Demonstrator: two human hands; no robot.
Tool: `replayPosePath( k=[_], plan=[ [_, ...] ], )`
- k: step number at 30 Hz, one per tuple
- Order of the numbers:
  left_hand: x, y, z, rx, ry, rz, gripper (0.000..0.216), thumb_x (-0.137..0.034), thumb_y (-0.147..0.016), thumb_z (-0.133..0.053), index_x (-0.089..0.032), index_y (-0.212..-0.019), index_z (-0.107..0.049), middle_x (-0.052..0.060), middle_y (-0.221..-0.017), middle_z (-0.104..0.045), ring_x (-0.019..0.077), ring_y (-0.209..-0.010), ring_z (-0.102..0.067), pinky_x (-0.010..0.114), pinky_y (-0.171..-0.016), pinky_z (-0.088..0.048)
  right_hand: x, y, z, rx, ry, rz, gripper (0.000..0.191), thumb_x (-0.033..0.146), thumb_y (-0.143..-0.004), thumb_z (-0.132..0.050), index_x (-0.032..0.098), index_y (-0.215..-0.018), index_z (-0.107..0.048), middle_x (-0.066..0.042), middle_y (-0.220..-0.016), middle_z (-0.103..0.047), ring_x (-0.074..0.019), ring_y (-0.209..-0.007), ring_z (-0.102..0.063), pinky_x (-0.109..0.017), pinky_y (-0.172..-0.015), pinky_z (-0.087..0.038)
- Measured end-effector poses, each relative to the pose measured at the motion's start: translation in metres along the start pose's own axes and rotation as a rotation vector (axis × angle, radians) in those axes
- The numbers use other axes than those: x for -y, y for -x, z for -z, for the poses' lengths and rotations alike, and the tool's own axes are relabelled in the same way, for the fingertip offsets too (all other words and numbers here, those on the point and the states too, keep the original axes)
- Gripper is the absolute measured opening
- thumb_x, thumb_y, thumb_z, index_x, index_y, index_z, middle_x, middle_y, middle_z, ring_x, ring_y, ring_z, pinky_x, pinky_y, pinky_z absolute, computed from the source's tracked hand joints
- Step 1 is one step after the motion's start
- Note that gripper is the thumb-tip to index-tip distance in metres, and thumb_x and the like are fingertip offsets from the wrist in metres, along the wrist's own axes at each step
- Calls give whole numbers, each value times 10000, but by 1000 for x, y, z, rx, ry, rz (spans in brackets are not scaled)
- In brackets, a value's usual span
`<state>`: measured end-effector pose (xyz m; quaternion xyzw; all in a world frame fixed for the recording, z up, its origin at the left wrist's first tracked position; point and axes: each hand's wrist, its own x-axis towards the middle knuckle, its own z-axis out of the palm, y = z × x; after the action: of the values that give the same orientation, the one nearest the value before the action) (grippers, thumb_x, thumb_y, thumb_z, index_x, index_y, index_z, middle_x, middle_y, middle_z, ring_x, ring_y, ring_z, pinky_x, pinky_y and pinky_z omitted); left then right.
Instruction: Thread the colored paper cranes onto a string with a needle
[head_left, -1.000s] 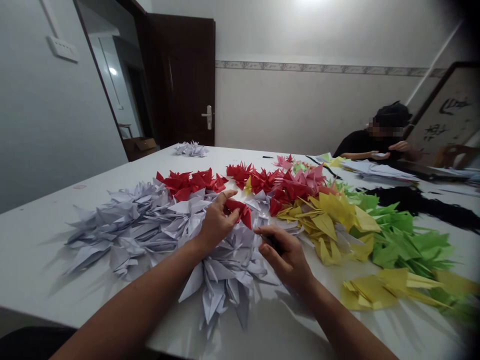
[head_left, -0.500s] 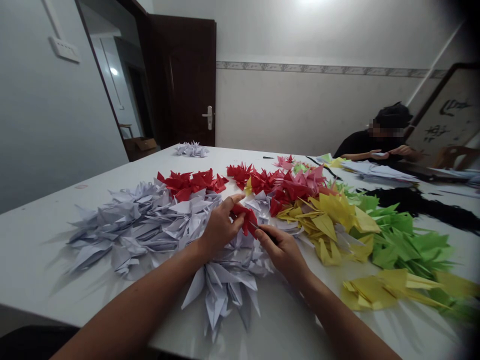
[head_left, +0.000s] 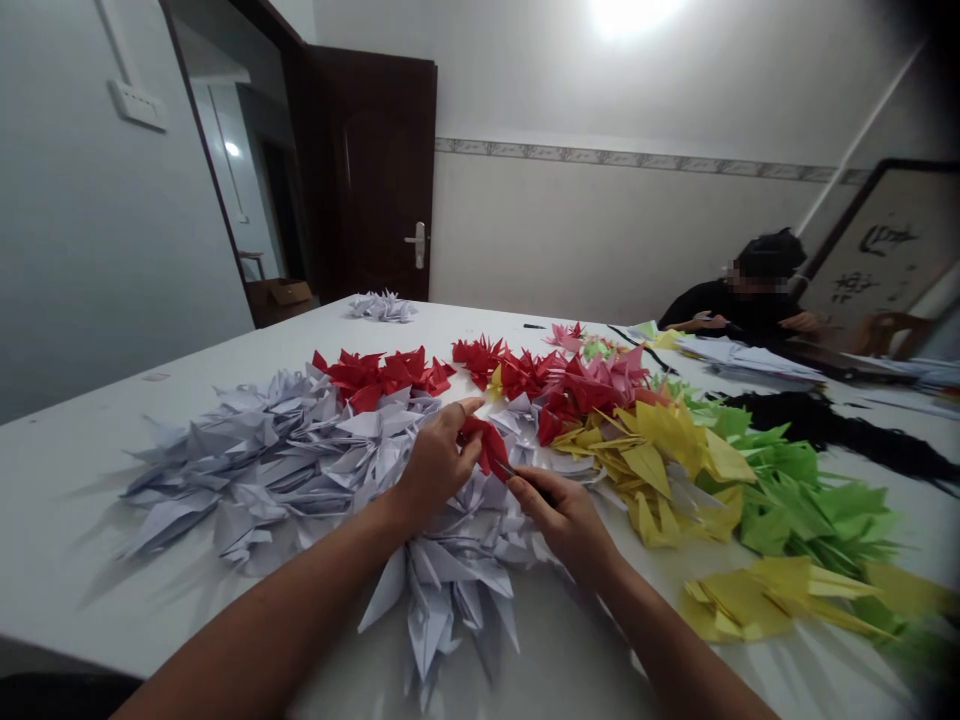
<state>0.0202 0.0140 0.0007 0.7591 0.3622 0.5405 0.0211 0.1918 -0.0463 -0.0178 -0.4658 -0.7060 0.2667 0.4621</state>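
The left grip is narrow, its fingers and thumb closed on a red paper crane, with the forefinger lifted and reaching up and away from the person. The right grip is just as narrow, pinching a thin dark rod, though its exact kind is too small to tell. The crane sits between the two grips, held mostly by the left, and the left hand is the nearer. Its long axis slants from the far left down toward the near right, and its pointed end aims toward the right grip. The rod's long axis runs the opposite way, with its tip meeting the crane's lower end.

Directly beneath both grips lies a heap of pale lavender paper cranes, spreading out to the left. Just beyond the grips are red cranes and, ahead to the right, pink ones. Yellow cranes lie close on the right, with green ones farther out. All of them rest on a white surface. Well across it, a seated co-worker works with both hands.
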Motion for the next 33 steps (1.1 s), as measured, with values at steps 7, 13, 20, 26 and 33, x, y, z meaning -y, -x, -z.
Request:
replayPosePath(
  k=[7, 13, 20, 26, 33],
  plan=[
    [4, -3, 3, -55, -32, 16, 393, -73, -746, -570, -184, -1120, -525, 75, -1075, -647, 191, -947, -620, 339, -827, -518, 10, 3, 2, 11, -15, 66, 321, 414, -825, -520, 139, -859, -683, -2, -595, -521, -114, -543, -433, -219, -498, -344],
    [-7, 1, 0, -8, 7, -27, 375, -100, -757, -575, -176, -1121, -528, 67, -1029, -656, 176, -883, -633, 317, -780, -533, 6, 1, -1, 0, -21, -19, 352, 445, -835, -484, 143, -775, -656, 16, -568, -474, -110, -537, -415, -218, -494, -323],
    [-16, 5, -3, 11, 87, -26, 370, -108, -754, -579, -183, -1113, -531, 66, -1034, -650, 158, -843, -638, 279, -734, -537, 3, -3, -1, -25, -51, -103, 422, 528, -826, -454, 163, -641, -557, 36, -539, -414, -103, -518, -375, -217, -474, -276],
    [-19, 8, -4, 15, 95, -60, 359, -106, -761, -583, -188, -1107, -534, 55, -995, -657, 145, -825, -637, 254, -714, -535, 2, -3, -1, -63, -15, -145, 429, 537, -809, -458, 167, -595, -497, 38, -533, -387, -100, -511, -342, -224, -470, -248],
    [-20, 7, -5, 20, 136, -88, 389, -74, -747, -589, -182, -1116, -531, 50, -988, -654, 132, -815, -630, 227, -695, -526, 4, -3, 1, -71, -12, -178, 421, 534, -795, -472, 163, -598, -507, 37, -528, -388, -101, -508, -335, -228, -475, -236]
  ],
)
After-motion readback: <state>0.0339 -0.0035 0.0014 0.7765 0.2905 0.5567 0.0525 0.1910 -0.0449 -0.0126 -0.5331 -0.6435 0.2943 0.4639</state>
